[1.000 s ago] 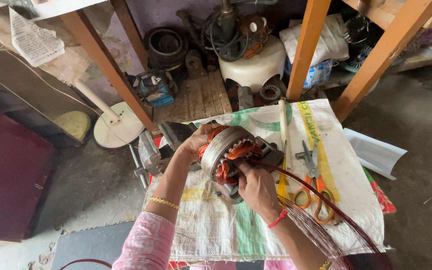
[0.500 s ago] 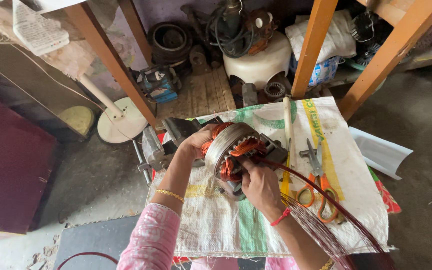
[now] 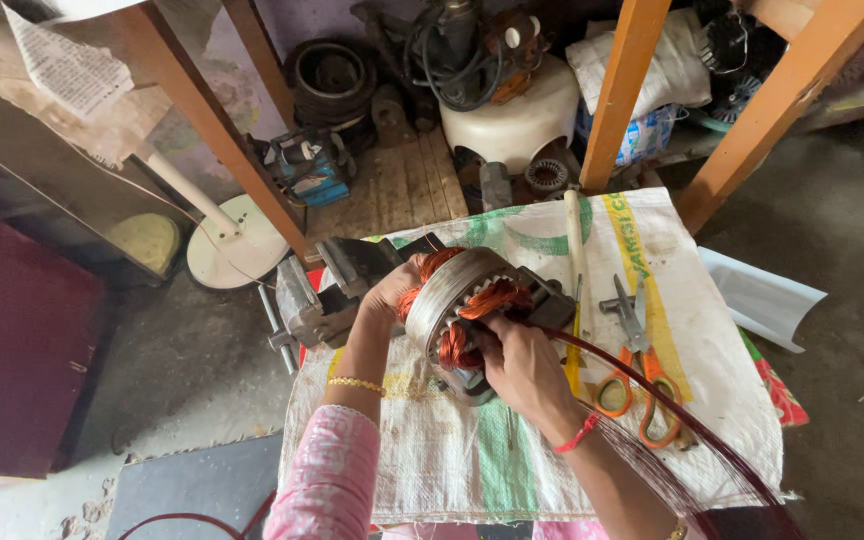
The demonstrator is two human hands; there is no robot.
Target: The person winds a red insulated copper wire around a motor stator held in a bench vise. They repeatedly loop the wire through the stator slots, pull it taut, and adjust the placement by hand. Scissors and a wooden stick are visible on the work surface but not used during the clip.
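- Stator (image 3: pixel 464 300), a metal ring wound with copper coils, sits tilted on a woven sack (image 3: pixel 512 460) over the table, held between both hands
- Left hand (image 3: pixel 392 292) cups the stator's far left rim, fingers curled round the steel shell
- Right hand (image 3: pixel 522 365) lies on the near right side, fingers pressed into the copper winding; whether they pinch a strand, I cannot tell
- Wire bundle (image 3: pixel 692 430), dark red, runs from under the right hand toward the lower right
- Scissors (image 3: pixel 642 385) with orange handles lie just right of the right hand
- Vise (image 3: pixel 317 295) stands at the sack's left edge, near the left hand
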